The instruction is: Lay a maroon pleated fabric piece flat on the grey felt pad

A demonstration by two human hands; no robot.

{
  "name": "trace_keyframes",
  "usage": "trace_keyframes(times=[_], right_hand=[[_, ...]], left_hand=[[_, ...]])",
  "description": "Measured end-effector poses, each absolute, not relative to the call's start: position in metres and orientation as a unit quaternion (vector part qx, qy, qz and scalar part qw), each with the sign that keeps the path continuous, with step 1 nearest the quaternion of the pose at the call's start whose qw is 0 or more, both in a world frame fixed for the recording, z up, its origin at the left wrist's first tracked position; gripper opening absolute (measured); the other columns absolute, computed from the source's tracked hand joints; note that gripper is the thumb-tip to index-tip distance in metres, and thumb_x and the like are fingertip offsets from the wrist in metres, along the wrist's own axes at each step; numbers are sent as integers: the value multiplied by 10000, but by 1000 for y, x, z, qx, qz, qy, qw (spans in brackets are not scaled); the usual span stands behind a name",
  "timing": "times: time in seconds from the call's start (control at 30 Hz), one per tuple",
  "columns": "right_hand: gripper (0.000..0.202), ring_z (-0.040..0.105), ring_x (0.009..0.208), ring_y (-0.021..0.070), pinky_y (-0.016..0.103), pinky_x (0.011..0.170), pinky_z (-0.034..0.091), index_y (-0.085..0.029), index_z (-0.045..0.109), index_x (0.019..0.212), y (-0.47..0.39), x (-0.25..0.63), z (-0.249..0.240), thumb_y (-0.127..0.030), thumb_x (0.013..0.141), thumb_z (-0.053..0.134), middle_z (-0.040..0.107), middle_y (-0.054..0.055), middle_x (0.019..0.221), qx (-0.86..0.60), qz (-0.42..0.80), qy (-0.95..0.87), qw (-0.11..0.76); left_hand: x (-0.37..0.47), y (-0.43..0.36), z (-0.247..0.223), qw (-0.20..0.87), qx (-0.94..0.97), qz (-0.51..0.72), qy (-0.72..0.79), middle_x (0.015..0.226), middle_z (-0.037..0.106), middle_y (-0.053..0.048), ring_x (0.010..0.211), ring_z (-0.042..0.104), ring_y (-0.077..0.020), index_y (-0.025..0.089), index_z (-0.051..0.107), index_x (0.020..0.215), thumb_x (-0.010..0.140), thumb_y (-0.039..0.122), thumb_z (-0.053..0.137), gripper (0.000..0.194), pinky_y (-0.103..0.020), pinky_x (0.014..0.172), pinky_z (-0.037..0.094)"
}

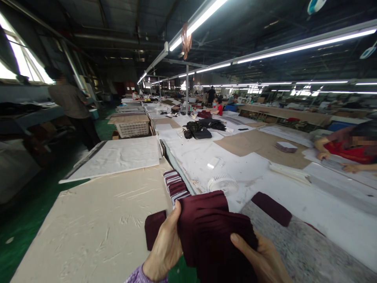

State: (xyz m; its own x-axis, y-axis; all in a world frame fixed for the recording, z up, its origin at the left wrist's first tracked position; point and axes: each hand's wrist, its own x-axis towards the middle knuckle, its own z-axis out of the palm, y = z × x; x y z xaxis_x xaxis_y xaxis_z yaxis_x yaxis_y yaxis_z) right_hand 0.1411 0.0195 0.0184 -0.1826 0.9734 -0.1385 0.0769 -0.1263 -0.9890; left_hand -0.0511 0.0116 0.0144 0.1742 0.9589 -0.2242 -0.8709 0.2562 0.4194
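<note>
A stack of dark maroon fabric pieces is held up in front of me, its layers fanned unevenly at the top. My left hand grips its left edge, thumb on the near face. On the right side my right hand clasps the same stack, with the thumb across the front and the other fingers mostly hidden behind. One maroon piece lies on the beige board beside my left wrist. Another maroon piece rests on the mottled grey surface to the right. Beyond my left hand sits a row of maroon and white bundles.
The beige board spans the left, with a white-covered board behind it. A small white fan lies on the white table. Dark fabric is heaped farther back. A co-worker leans at the right; another person stands left.
</note>
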Motion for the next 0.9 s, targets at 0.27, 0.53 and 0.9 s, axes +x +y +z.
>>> trace_keyframes(times=[0.27,0.53,0.9], right_hand=[[505,689,802,259,379,787,534,-227,619,1193,20,129,28,-450,745,684,751,41,885,-491,634,-464,377],[474,676,800,276,411,794,523,-166,667,1107,22,127,25,-465,739,681,745,72,881,-477,654,-457,370],[435,669,727,249,347,671,510,-151,666,1073,23,128,21,-454,760,673,739,66,870,-489,655,-431,382]], left_hand=[[-42,12,19,770,107,584,236,1102,711,-119,1158,576,-282,137,573,1244,888,443,459,483,-446,1086,345],[-42,16,15,755,132,597,237,1162,683,-115,1195,546,-272,123,603,1208,902,460,415,492,-422,1122,289],[-47,10,-11,723,239,602,239,1269,626,-63,1276,462,-260,224,612,1207,852,438,536,421,-401,1126,273]])
